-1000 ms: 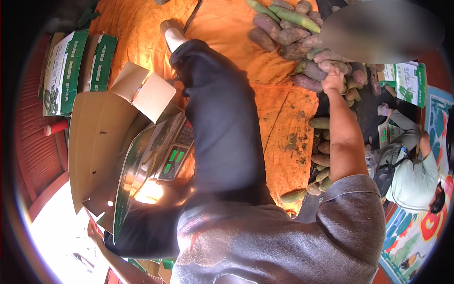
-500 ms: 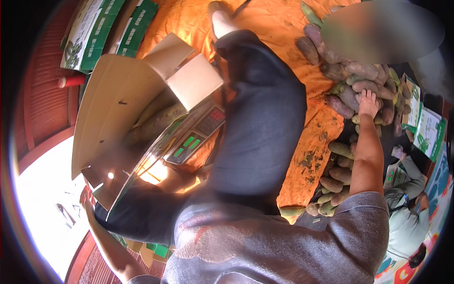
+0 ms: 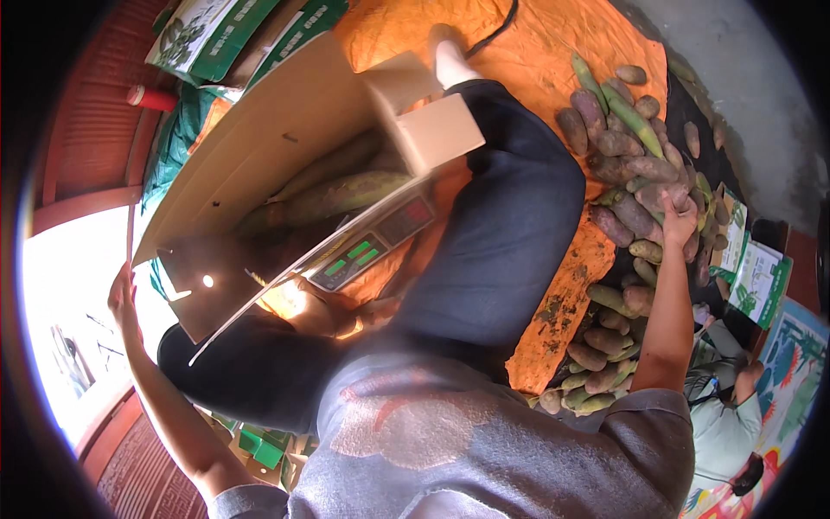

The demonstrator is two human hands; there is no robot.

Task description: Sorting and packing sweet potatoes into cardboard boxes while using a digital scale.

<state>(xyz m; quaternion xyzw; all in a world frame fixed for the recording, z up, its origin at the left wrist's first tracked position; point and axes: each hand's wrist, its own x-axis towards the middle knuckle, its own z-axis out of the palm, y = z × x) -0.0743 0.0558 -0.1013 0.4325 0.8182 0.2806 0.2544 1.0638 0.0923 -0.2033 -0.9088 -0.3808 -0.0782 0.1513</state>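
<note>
Cardboard was the story here: the big brown carton (image 3: 285,164) sat tilted on a digital scale (image 3: 372,246) at the left, its long axis running from near-left to far-right, open flaps toward the far side. It looked stiff but bulky, and likely heavy with long tubers (image 3: 341,195) lying inside along that same line; I'd judge a grip low on the walls safer than the flaps. The left hand (image 3: 124,298) was spread flat against the carton's near-left edge, fingers open, steadying and not clutching. Across the orange tarp (image 3: 553,52), the heap of purple-green tubers (image 3: 631,190) lay on the right, pointing every which way. The right hand (image 3: 677,221) was down on that heap, fingers curled over one tuber; whether it had actually closed on it, I couldn't tell. Those tubers looked firm, earthy and rough-skinned, best taken round the thick middle.
</note>
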